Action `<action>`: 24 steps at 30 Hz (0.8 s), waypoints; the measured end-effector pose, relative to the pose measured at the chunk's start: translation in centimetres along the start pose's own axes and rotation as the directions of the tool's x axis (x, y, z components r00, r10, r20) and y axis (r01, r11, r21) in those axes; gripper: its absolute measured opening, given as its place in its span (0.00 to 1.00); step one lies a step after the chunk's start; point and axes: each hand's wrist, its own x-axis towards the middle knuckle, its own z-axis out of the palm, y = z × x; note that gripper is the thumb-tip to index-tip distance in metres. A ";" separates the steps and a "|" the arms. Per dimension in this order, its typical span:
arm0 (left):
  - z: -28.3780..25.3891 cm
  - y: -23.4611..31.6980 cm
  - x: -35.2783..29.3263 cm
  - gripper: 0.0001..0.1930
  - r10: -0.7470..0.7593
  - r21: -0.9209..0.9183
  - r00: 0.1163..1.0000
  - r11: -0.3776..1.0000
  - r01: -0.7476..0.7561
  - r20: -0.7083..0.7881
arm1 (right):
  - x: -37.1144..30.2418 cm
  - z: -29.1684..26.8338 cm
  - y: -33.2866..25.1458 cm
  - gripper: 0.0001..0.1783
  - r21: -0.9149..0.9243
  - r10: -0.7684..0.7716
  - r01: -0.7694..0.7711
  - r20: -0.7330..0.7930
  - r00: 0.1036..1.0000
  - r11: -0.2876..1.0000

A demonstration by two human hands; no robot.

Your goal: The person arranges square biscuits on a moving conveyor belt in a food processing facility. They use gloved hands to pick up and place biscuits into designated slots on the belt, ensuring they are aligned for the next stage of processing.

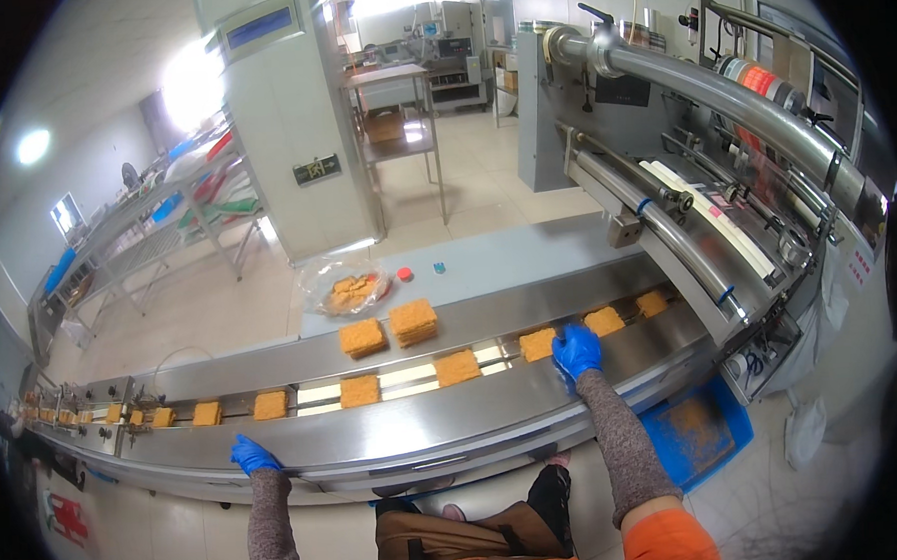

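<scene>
My right hand [578, 351], in a blue glove, is over the conveyor with its fingers curled down. It is at the right edge of a square golden-brown stack of crisp-looking slices [537, 344]. Whether its fingertips grip that stack is hidden. Farther left, my left hand [254, 455], also gloved in blue, is at the conveyor's front rim with its fingers apart and nothing in them. The nearest piece to it is another golden-brown stack [271, 405] in the conveyor channel. Several more such stacks stand spaced along the channel [406, 382].
Two stacks [412, 323] sit on the metal ledge behind the channel. Beyond them are a clear bag of broken pieces [350, 289] and a red cap [404, 274]. A roller machine [667, 240] overhangs the right end. A blue crumb bin [696, 435] is on the floor.
</scene>
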 end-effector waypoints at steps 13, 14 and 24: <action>-3.1 0.0 -1.4 0.39 -0.048 -0.093 0.999 0.994 0.049 0.018 | 0.3 0.7 0.7 0.51 -0.160 0.258 -0.263 -0.052 0.965 0.951; -3.1 0.2 -1.3 0.38 -0.057 -0.108 0.998 0.993 0.058 0.012 | 0.5 0.4 0.9 0.52 -0.191 0.279 -0.277 -0.015 0.960 0.942; -0.8 0.8 -0.8 0.37 0.019 0.085 0.998 0.996 -0.014 -0.056 | 0.5 0.0 0.5 0.27 -0.051 0.064 -0.068 -0.072 0.995 0.996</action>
